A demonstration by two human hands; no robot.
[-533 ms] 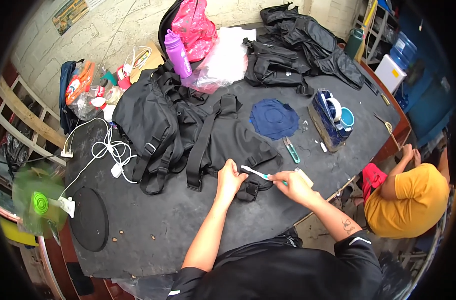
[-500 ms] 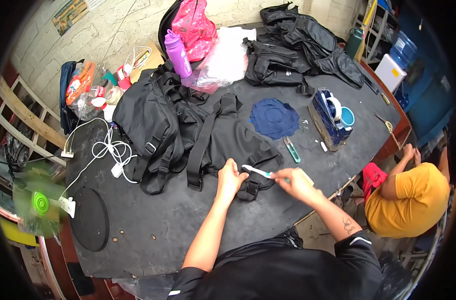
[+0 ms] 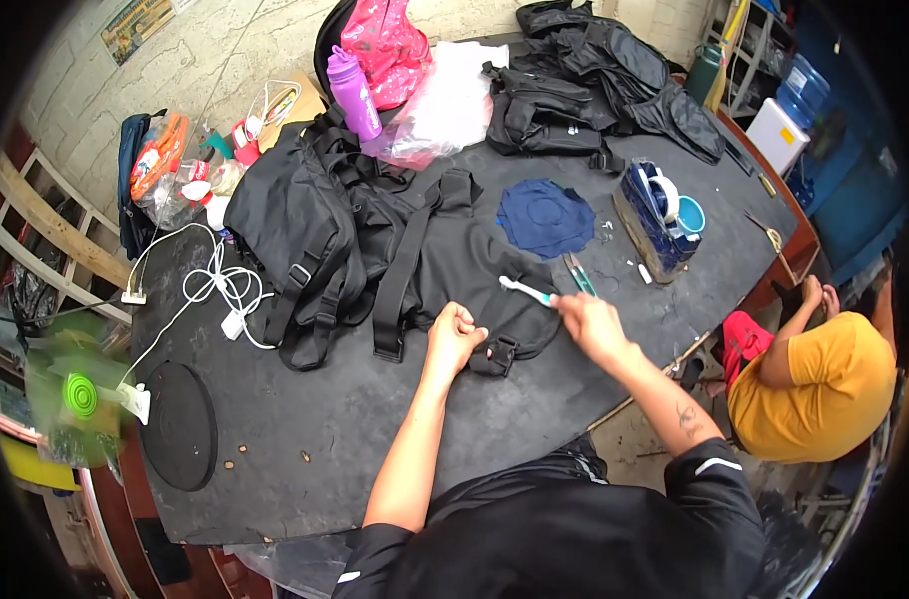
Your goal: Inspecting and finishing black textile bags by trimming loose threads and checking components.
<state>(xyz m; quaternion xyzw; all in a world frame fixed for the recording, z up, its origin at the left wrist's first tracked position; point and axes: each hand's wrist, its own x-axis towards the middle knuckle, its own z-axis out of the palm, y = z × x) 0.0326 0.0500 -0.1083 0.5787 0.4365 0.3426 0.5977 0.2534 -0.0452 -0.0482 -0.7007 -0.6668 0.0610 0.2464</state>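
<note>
Near the counter's (image 3: 305,489) front edge, we pinch the likely light, stiff brush (image 3: 525,290) handle-end with our right grip (image 3: 588,321), our left grip (image 3: 454,340) curled beside soft-looking fabric (image 3: 464,265), hold unclear.

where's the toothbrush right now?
Head view, slightly right of centre: the toothbrush is in the right hand, its white head over the black bag fabric, left of the green-handled snips.
</note>
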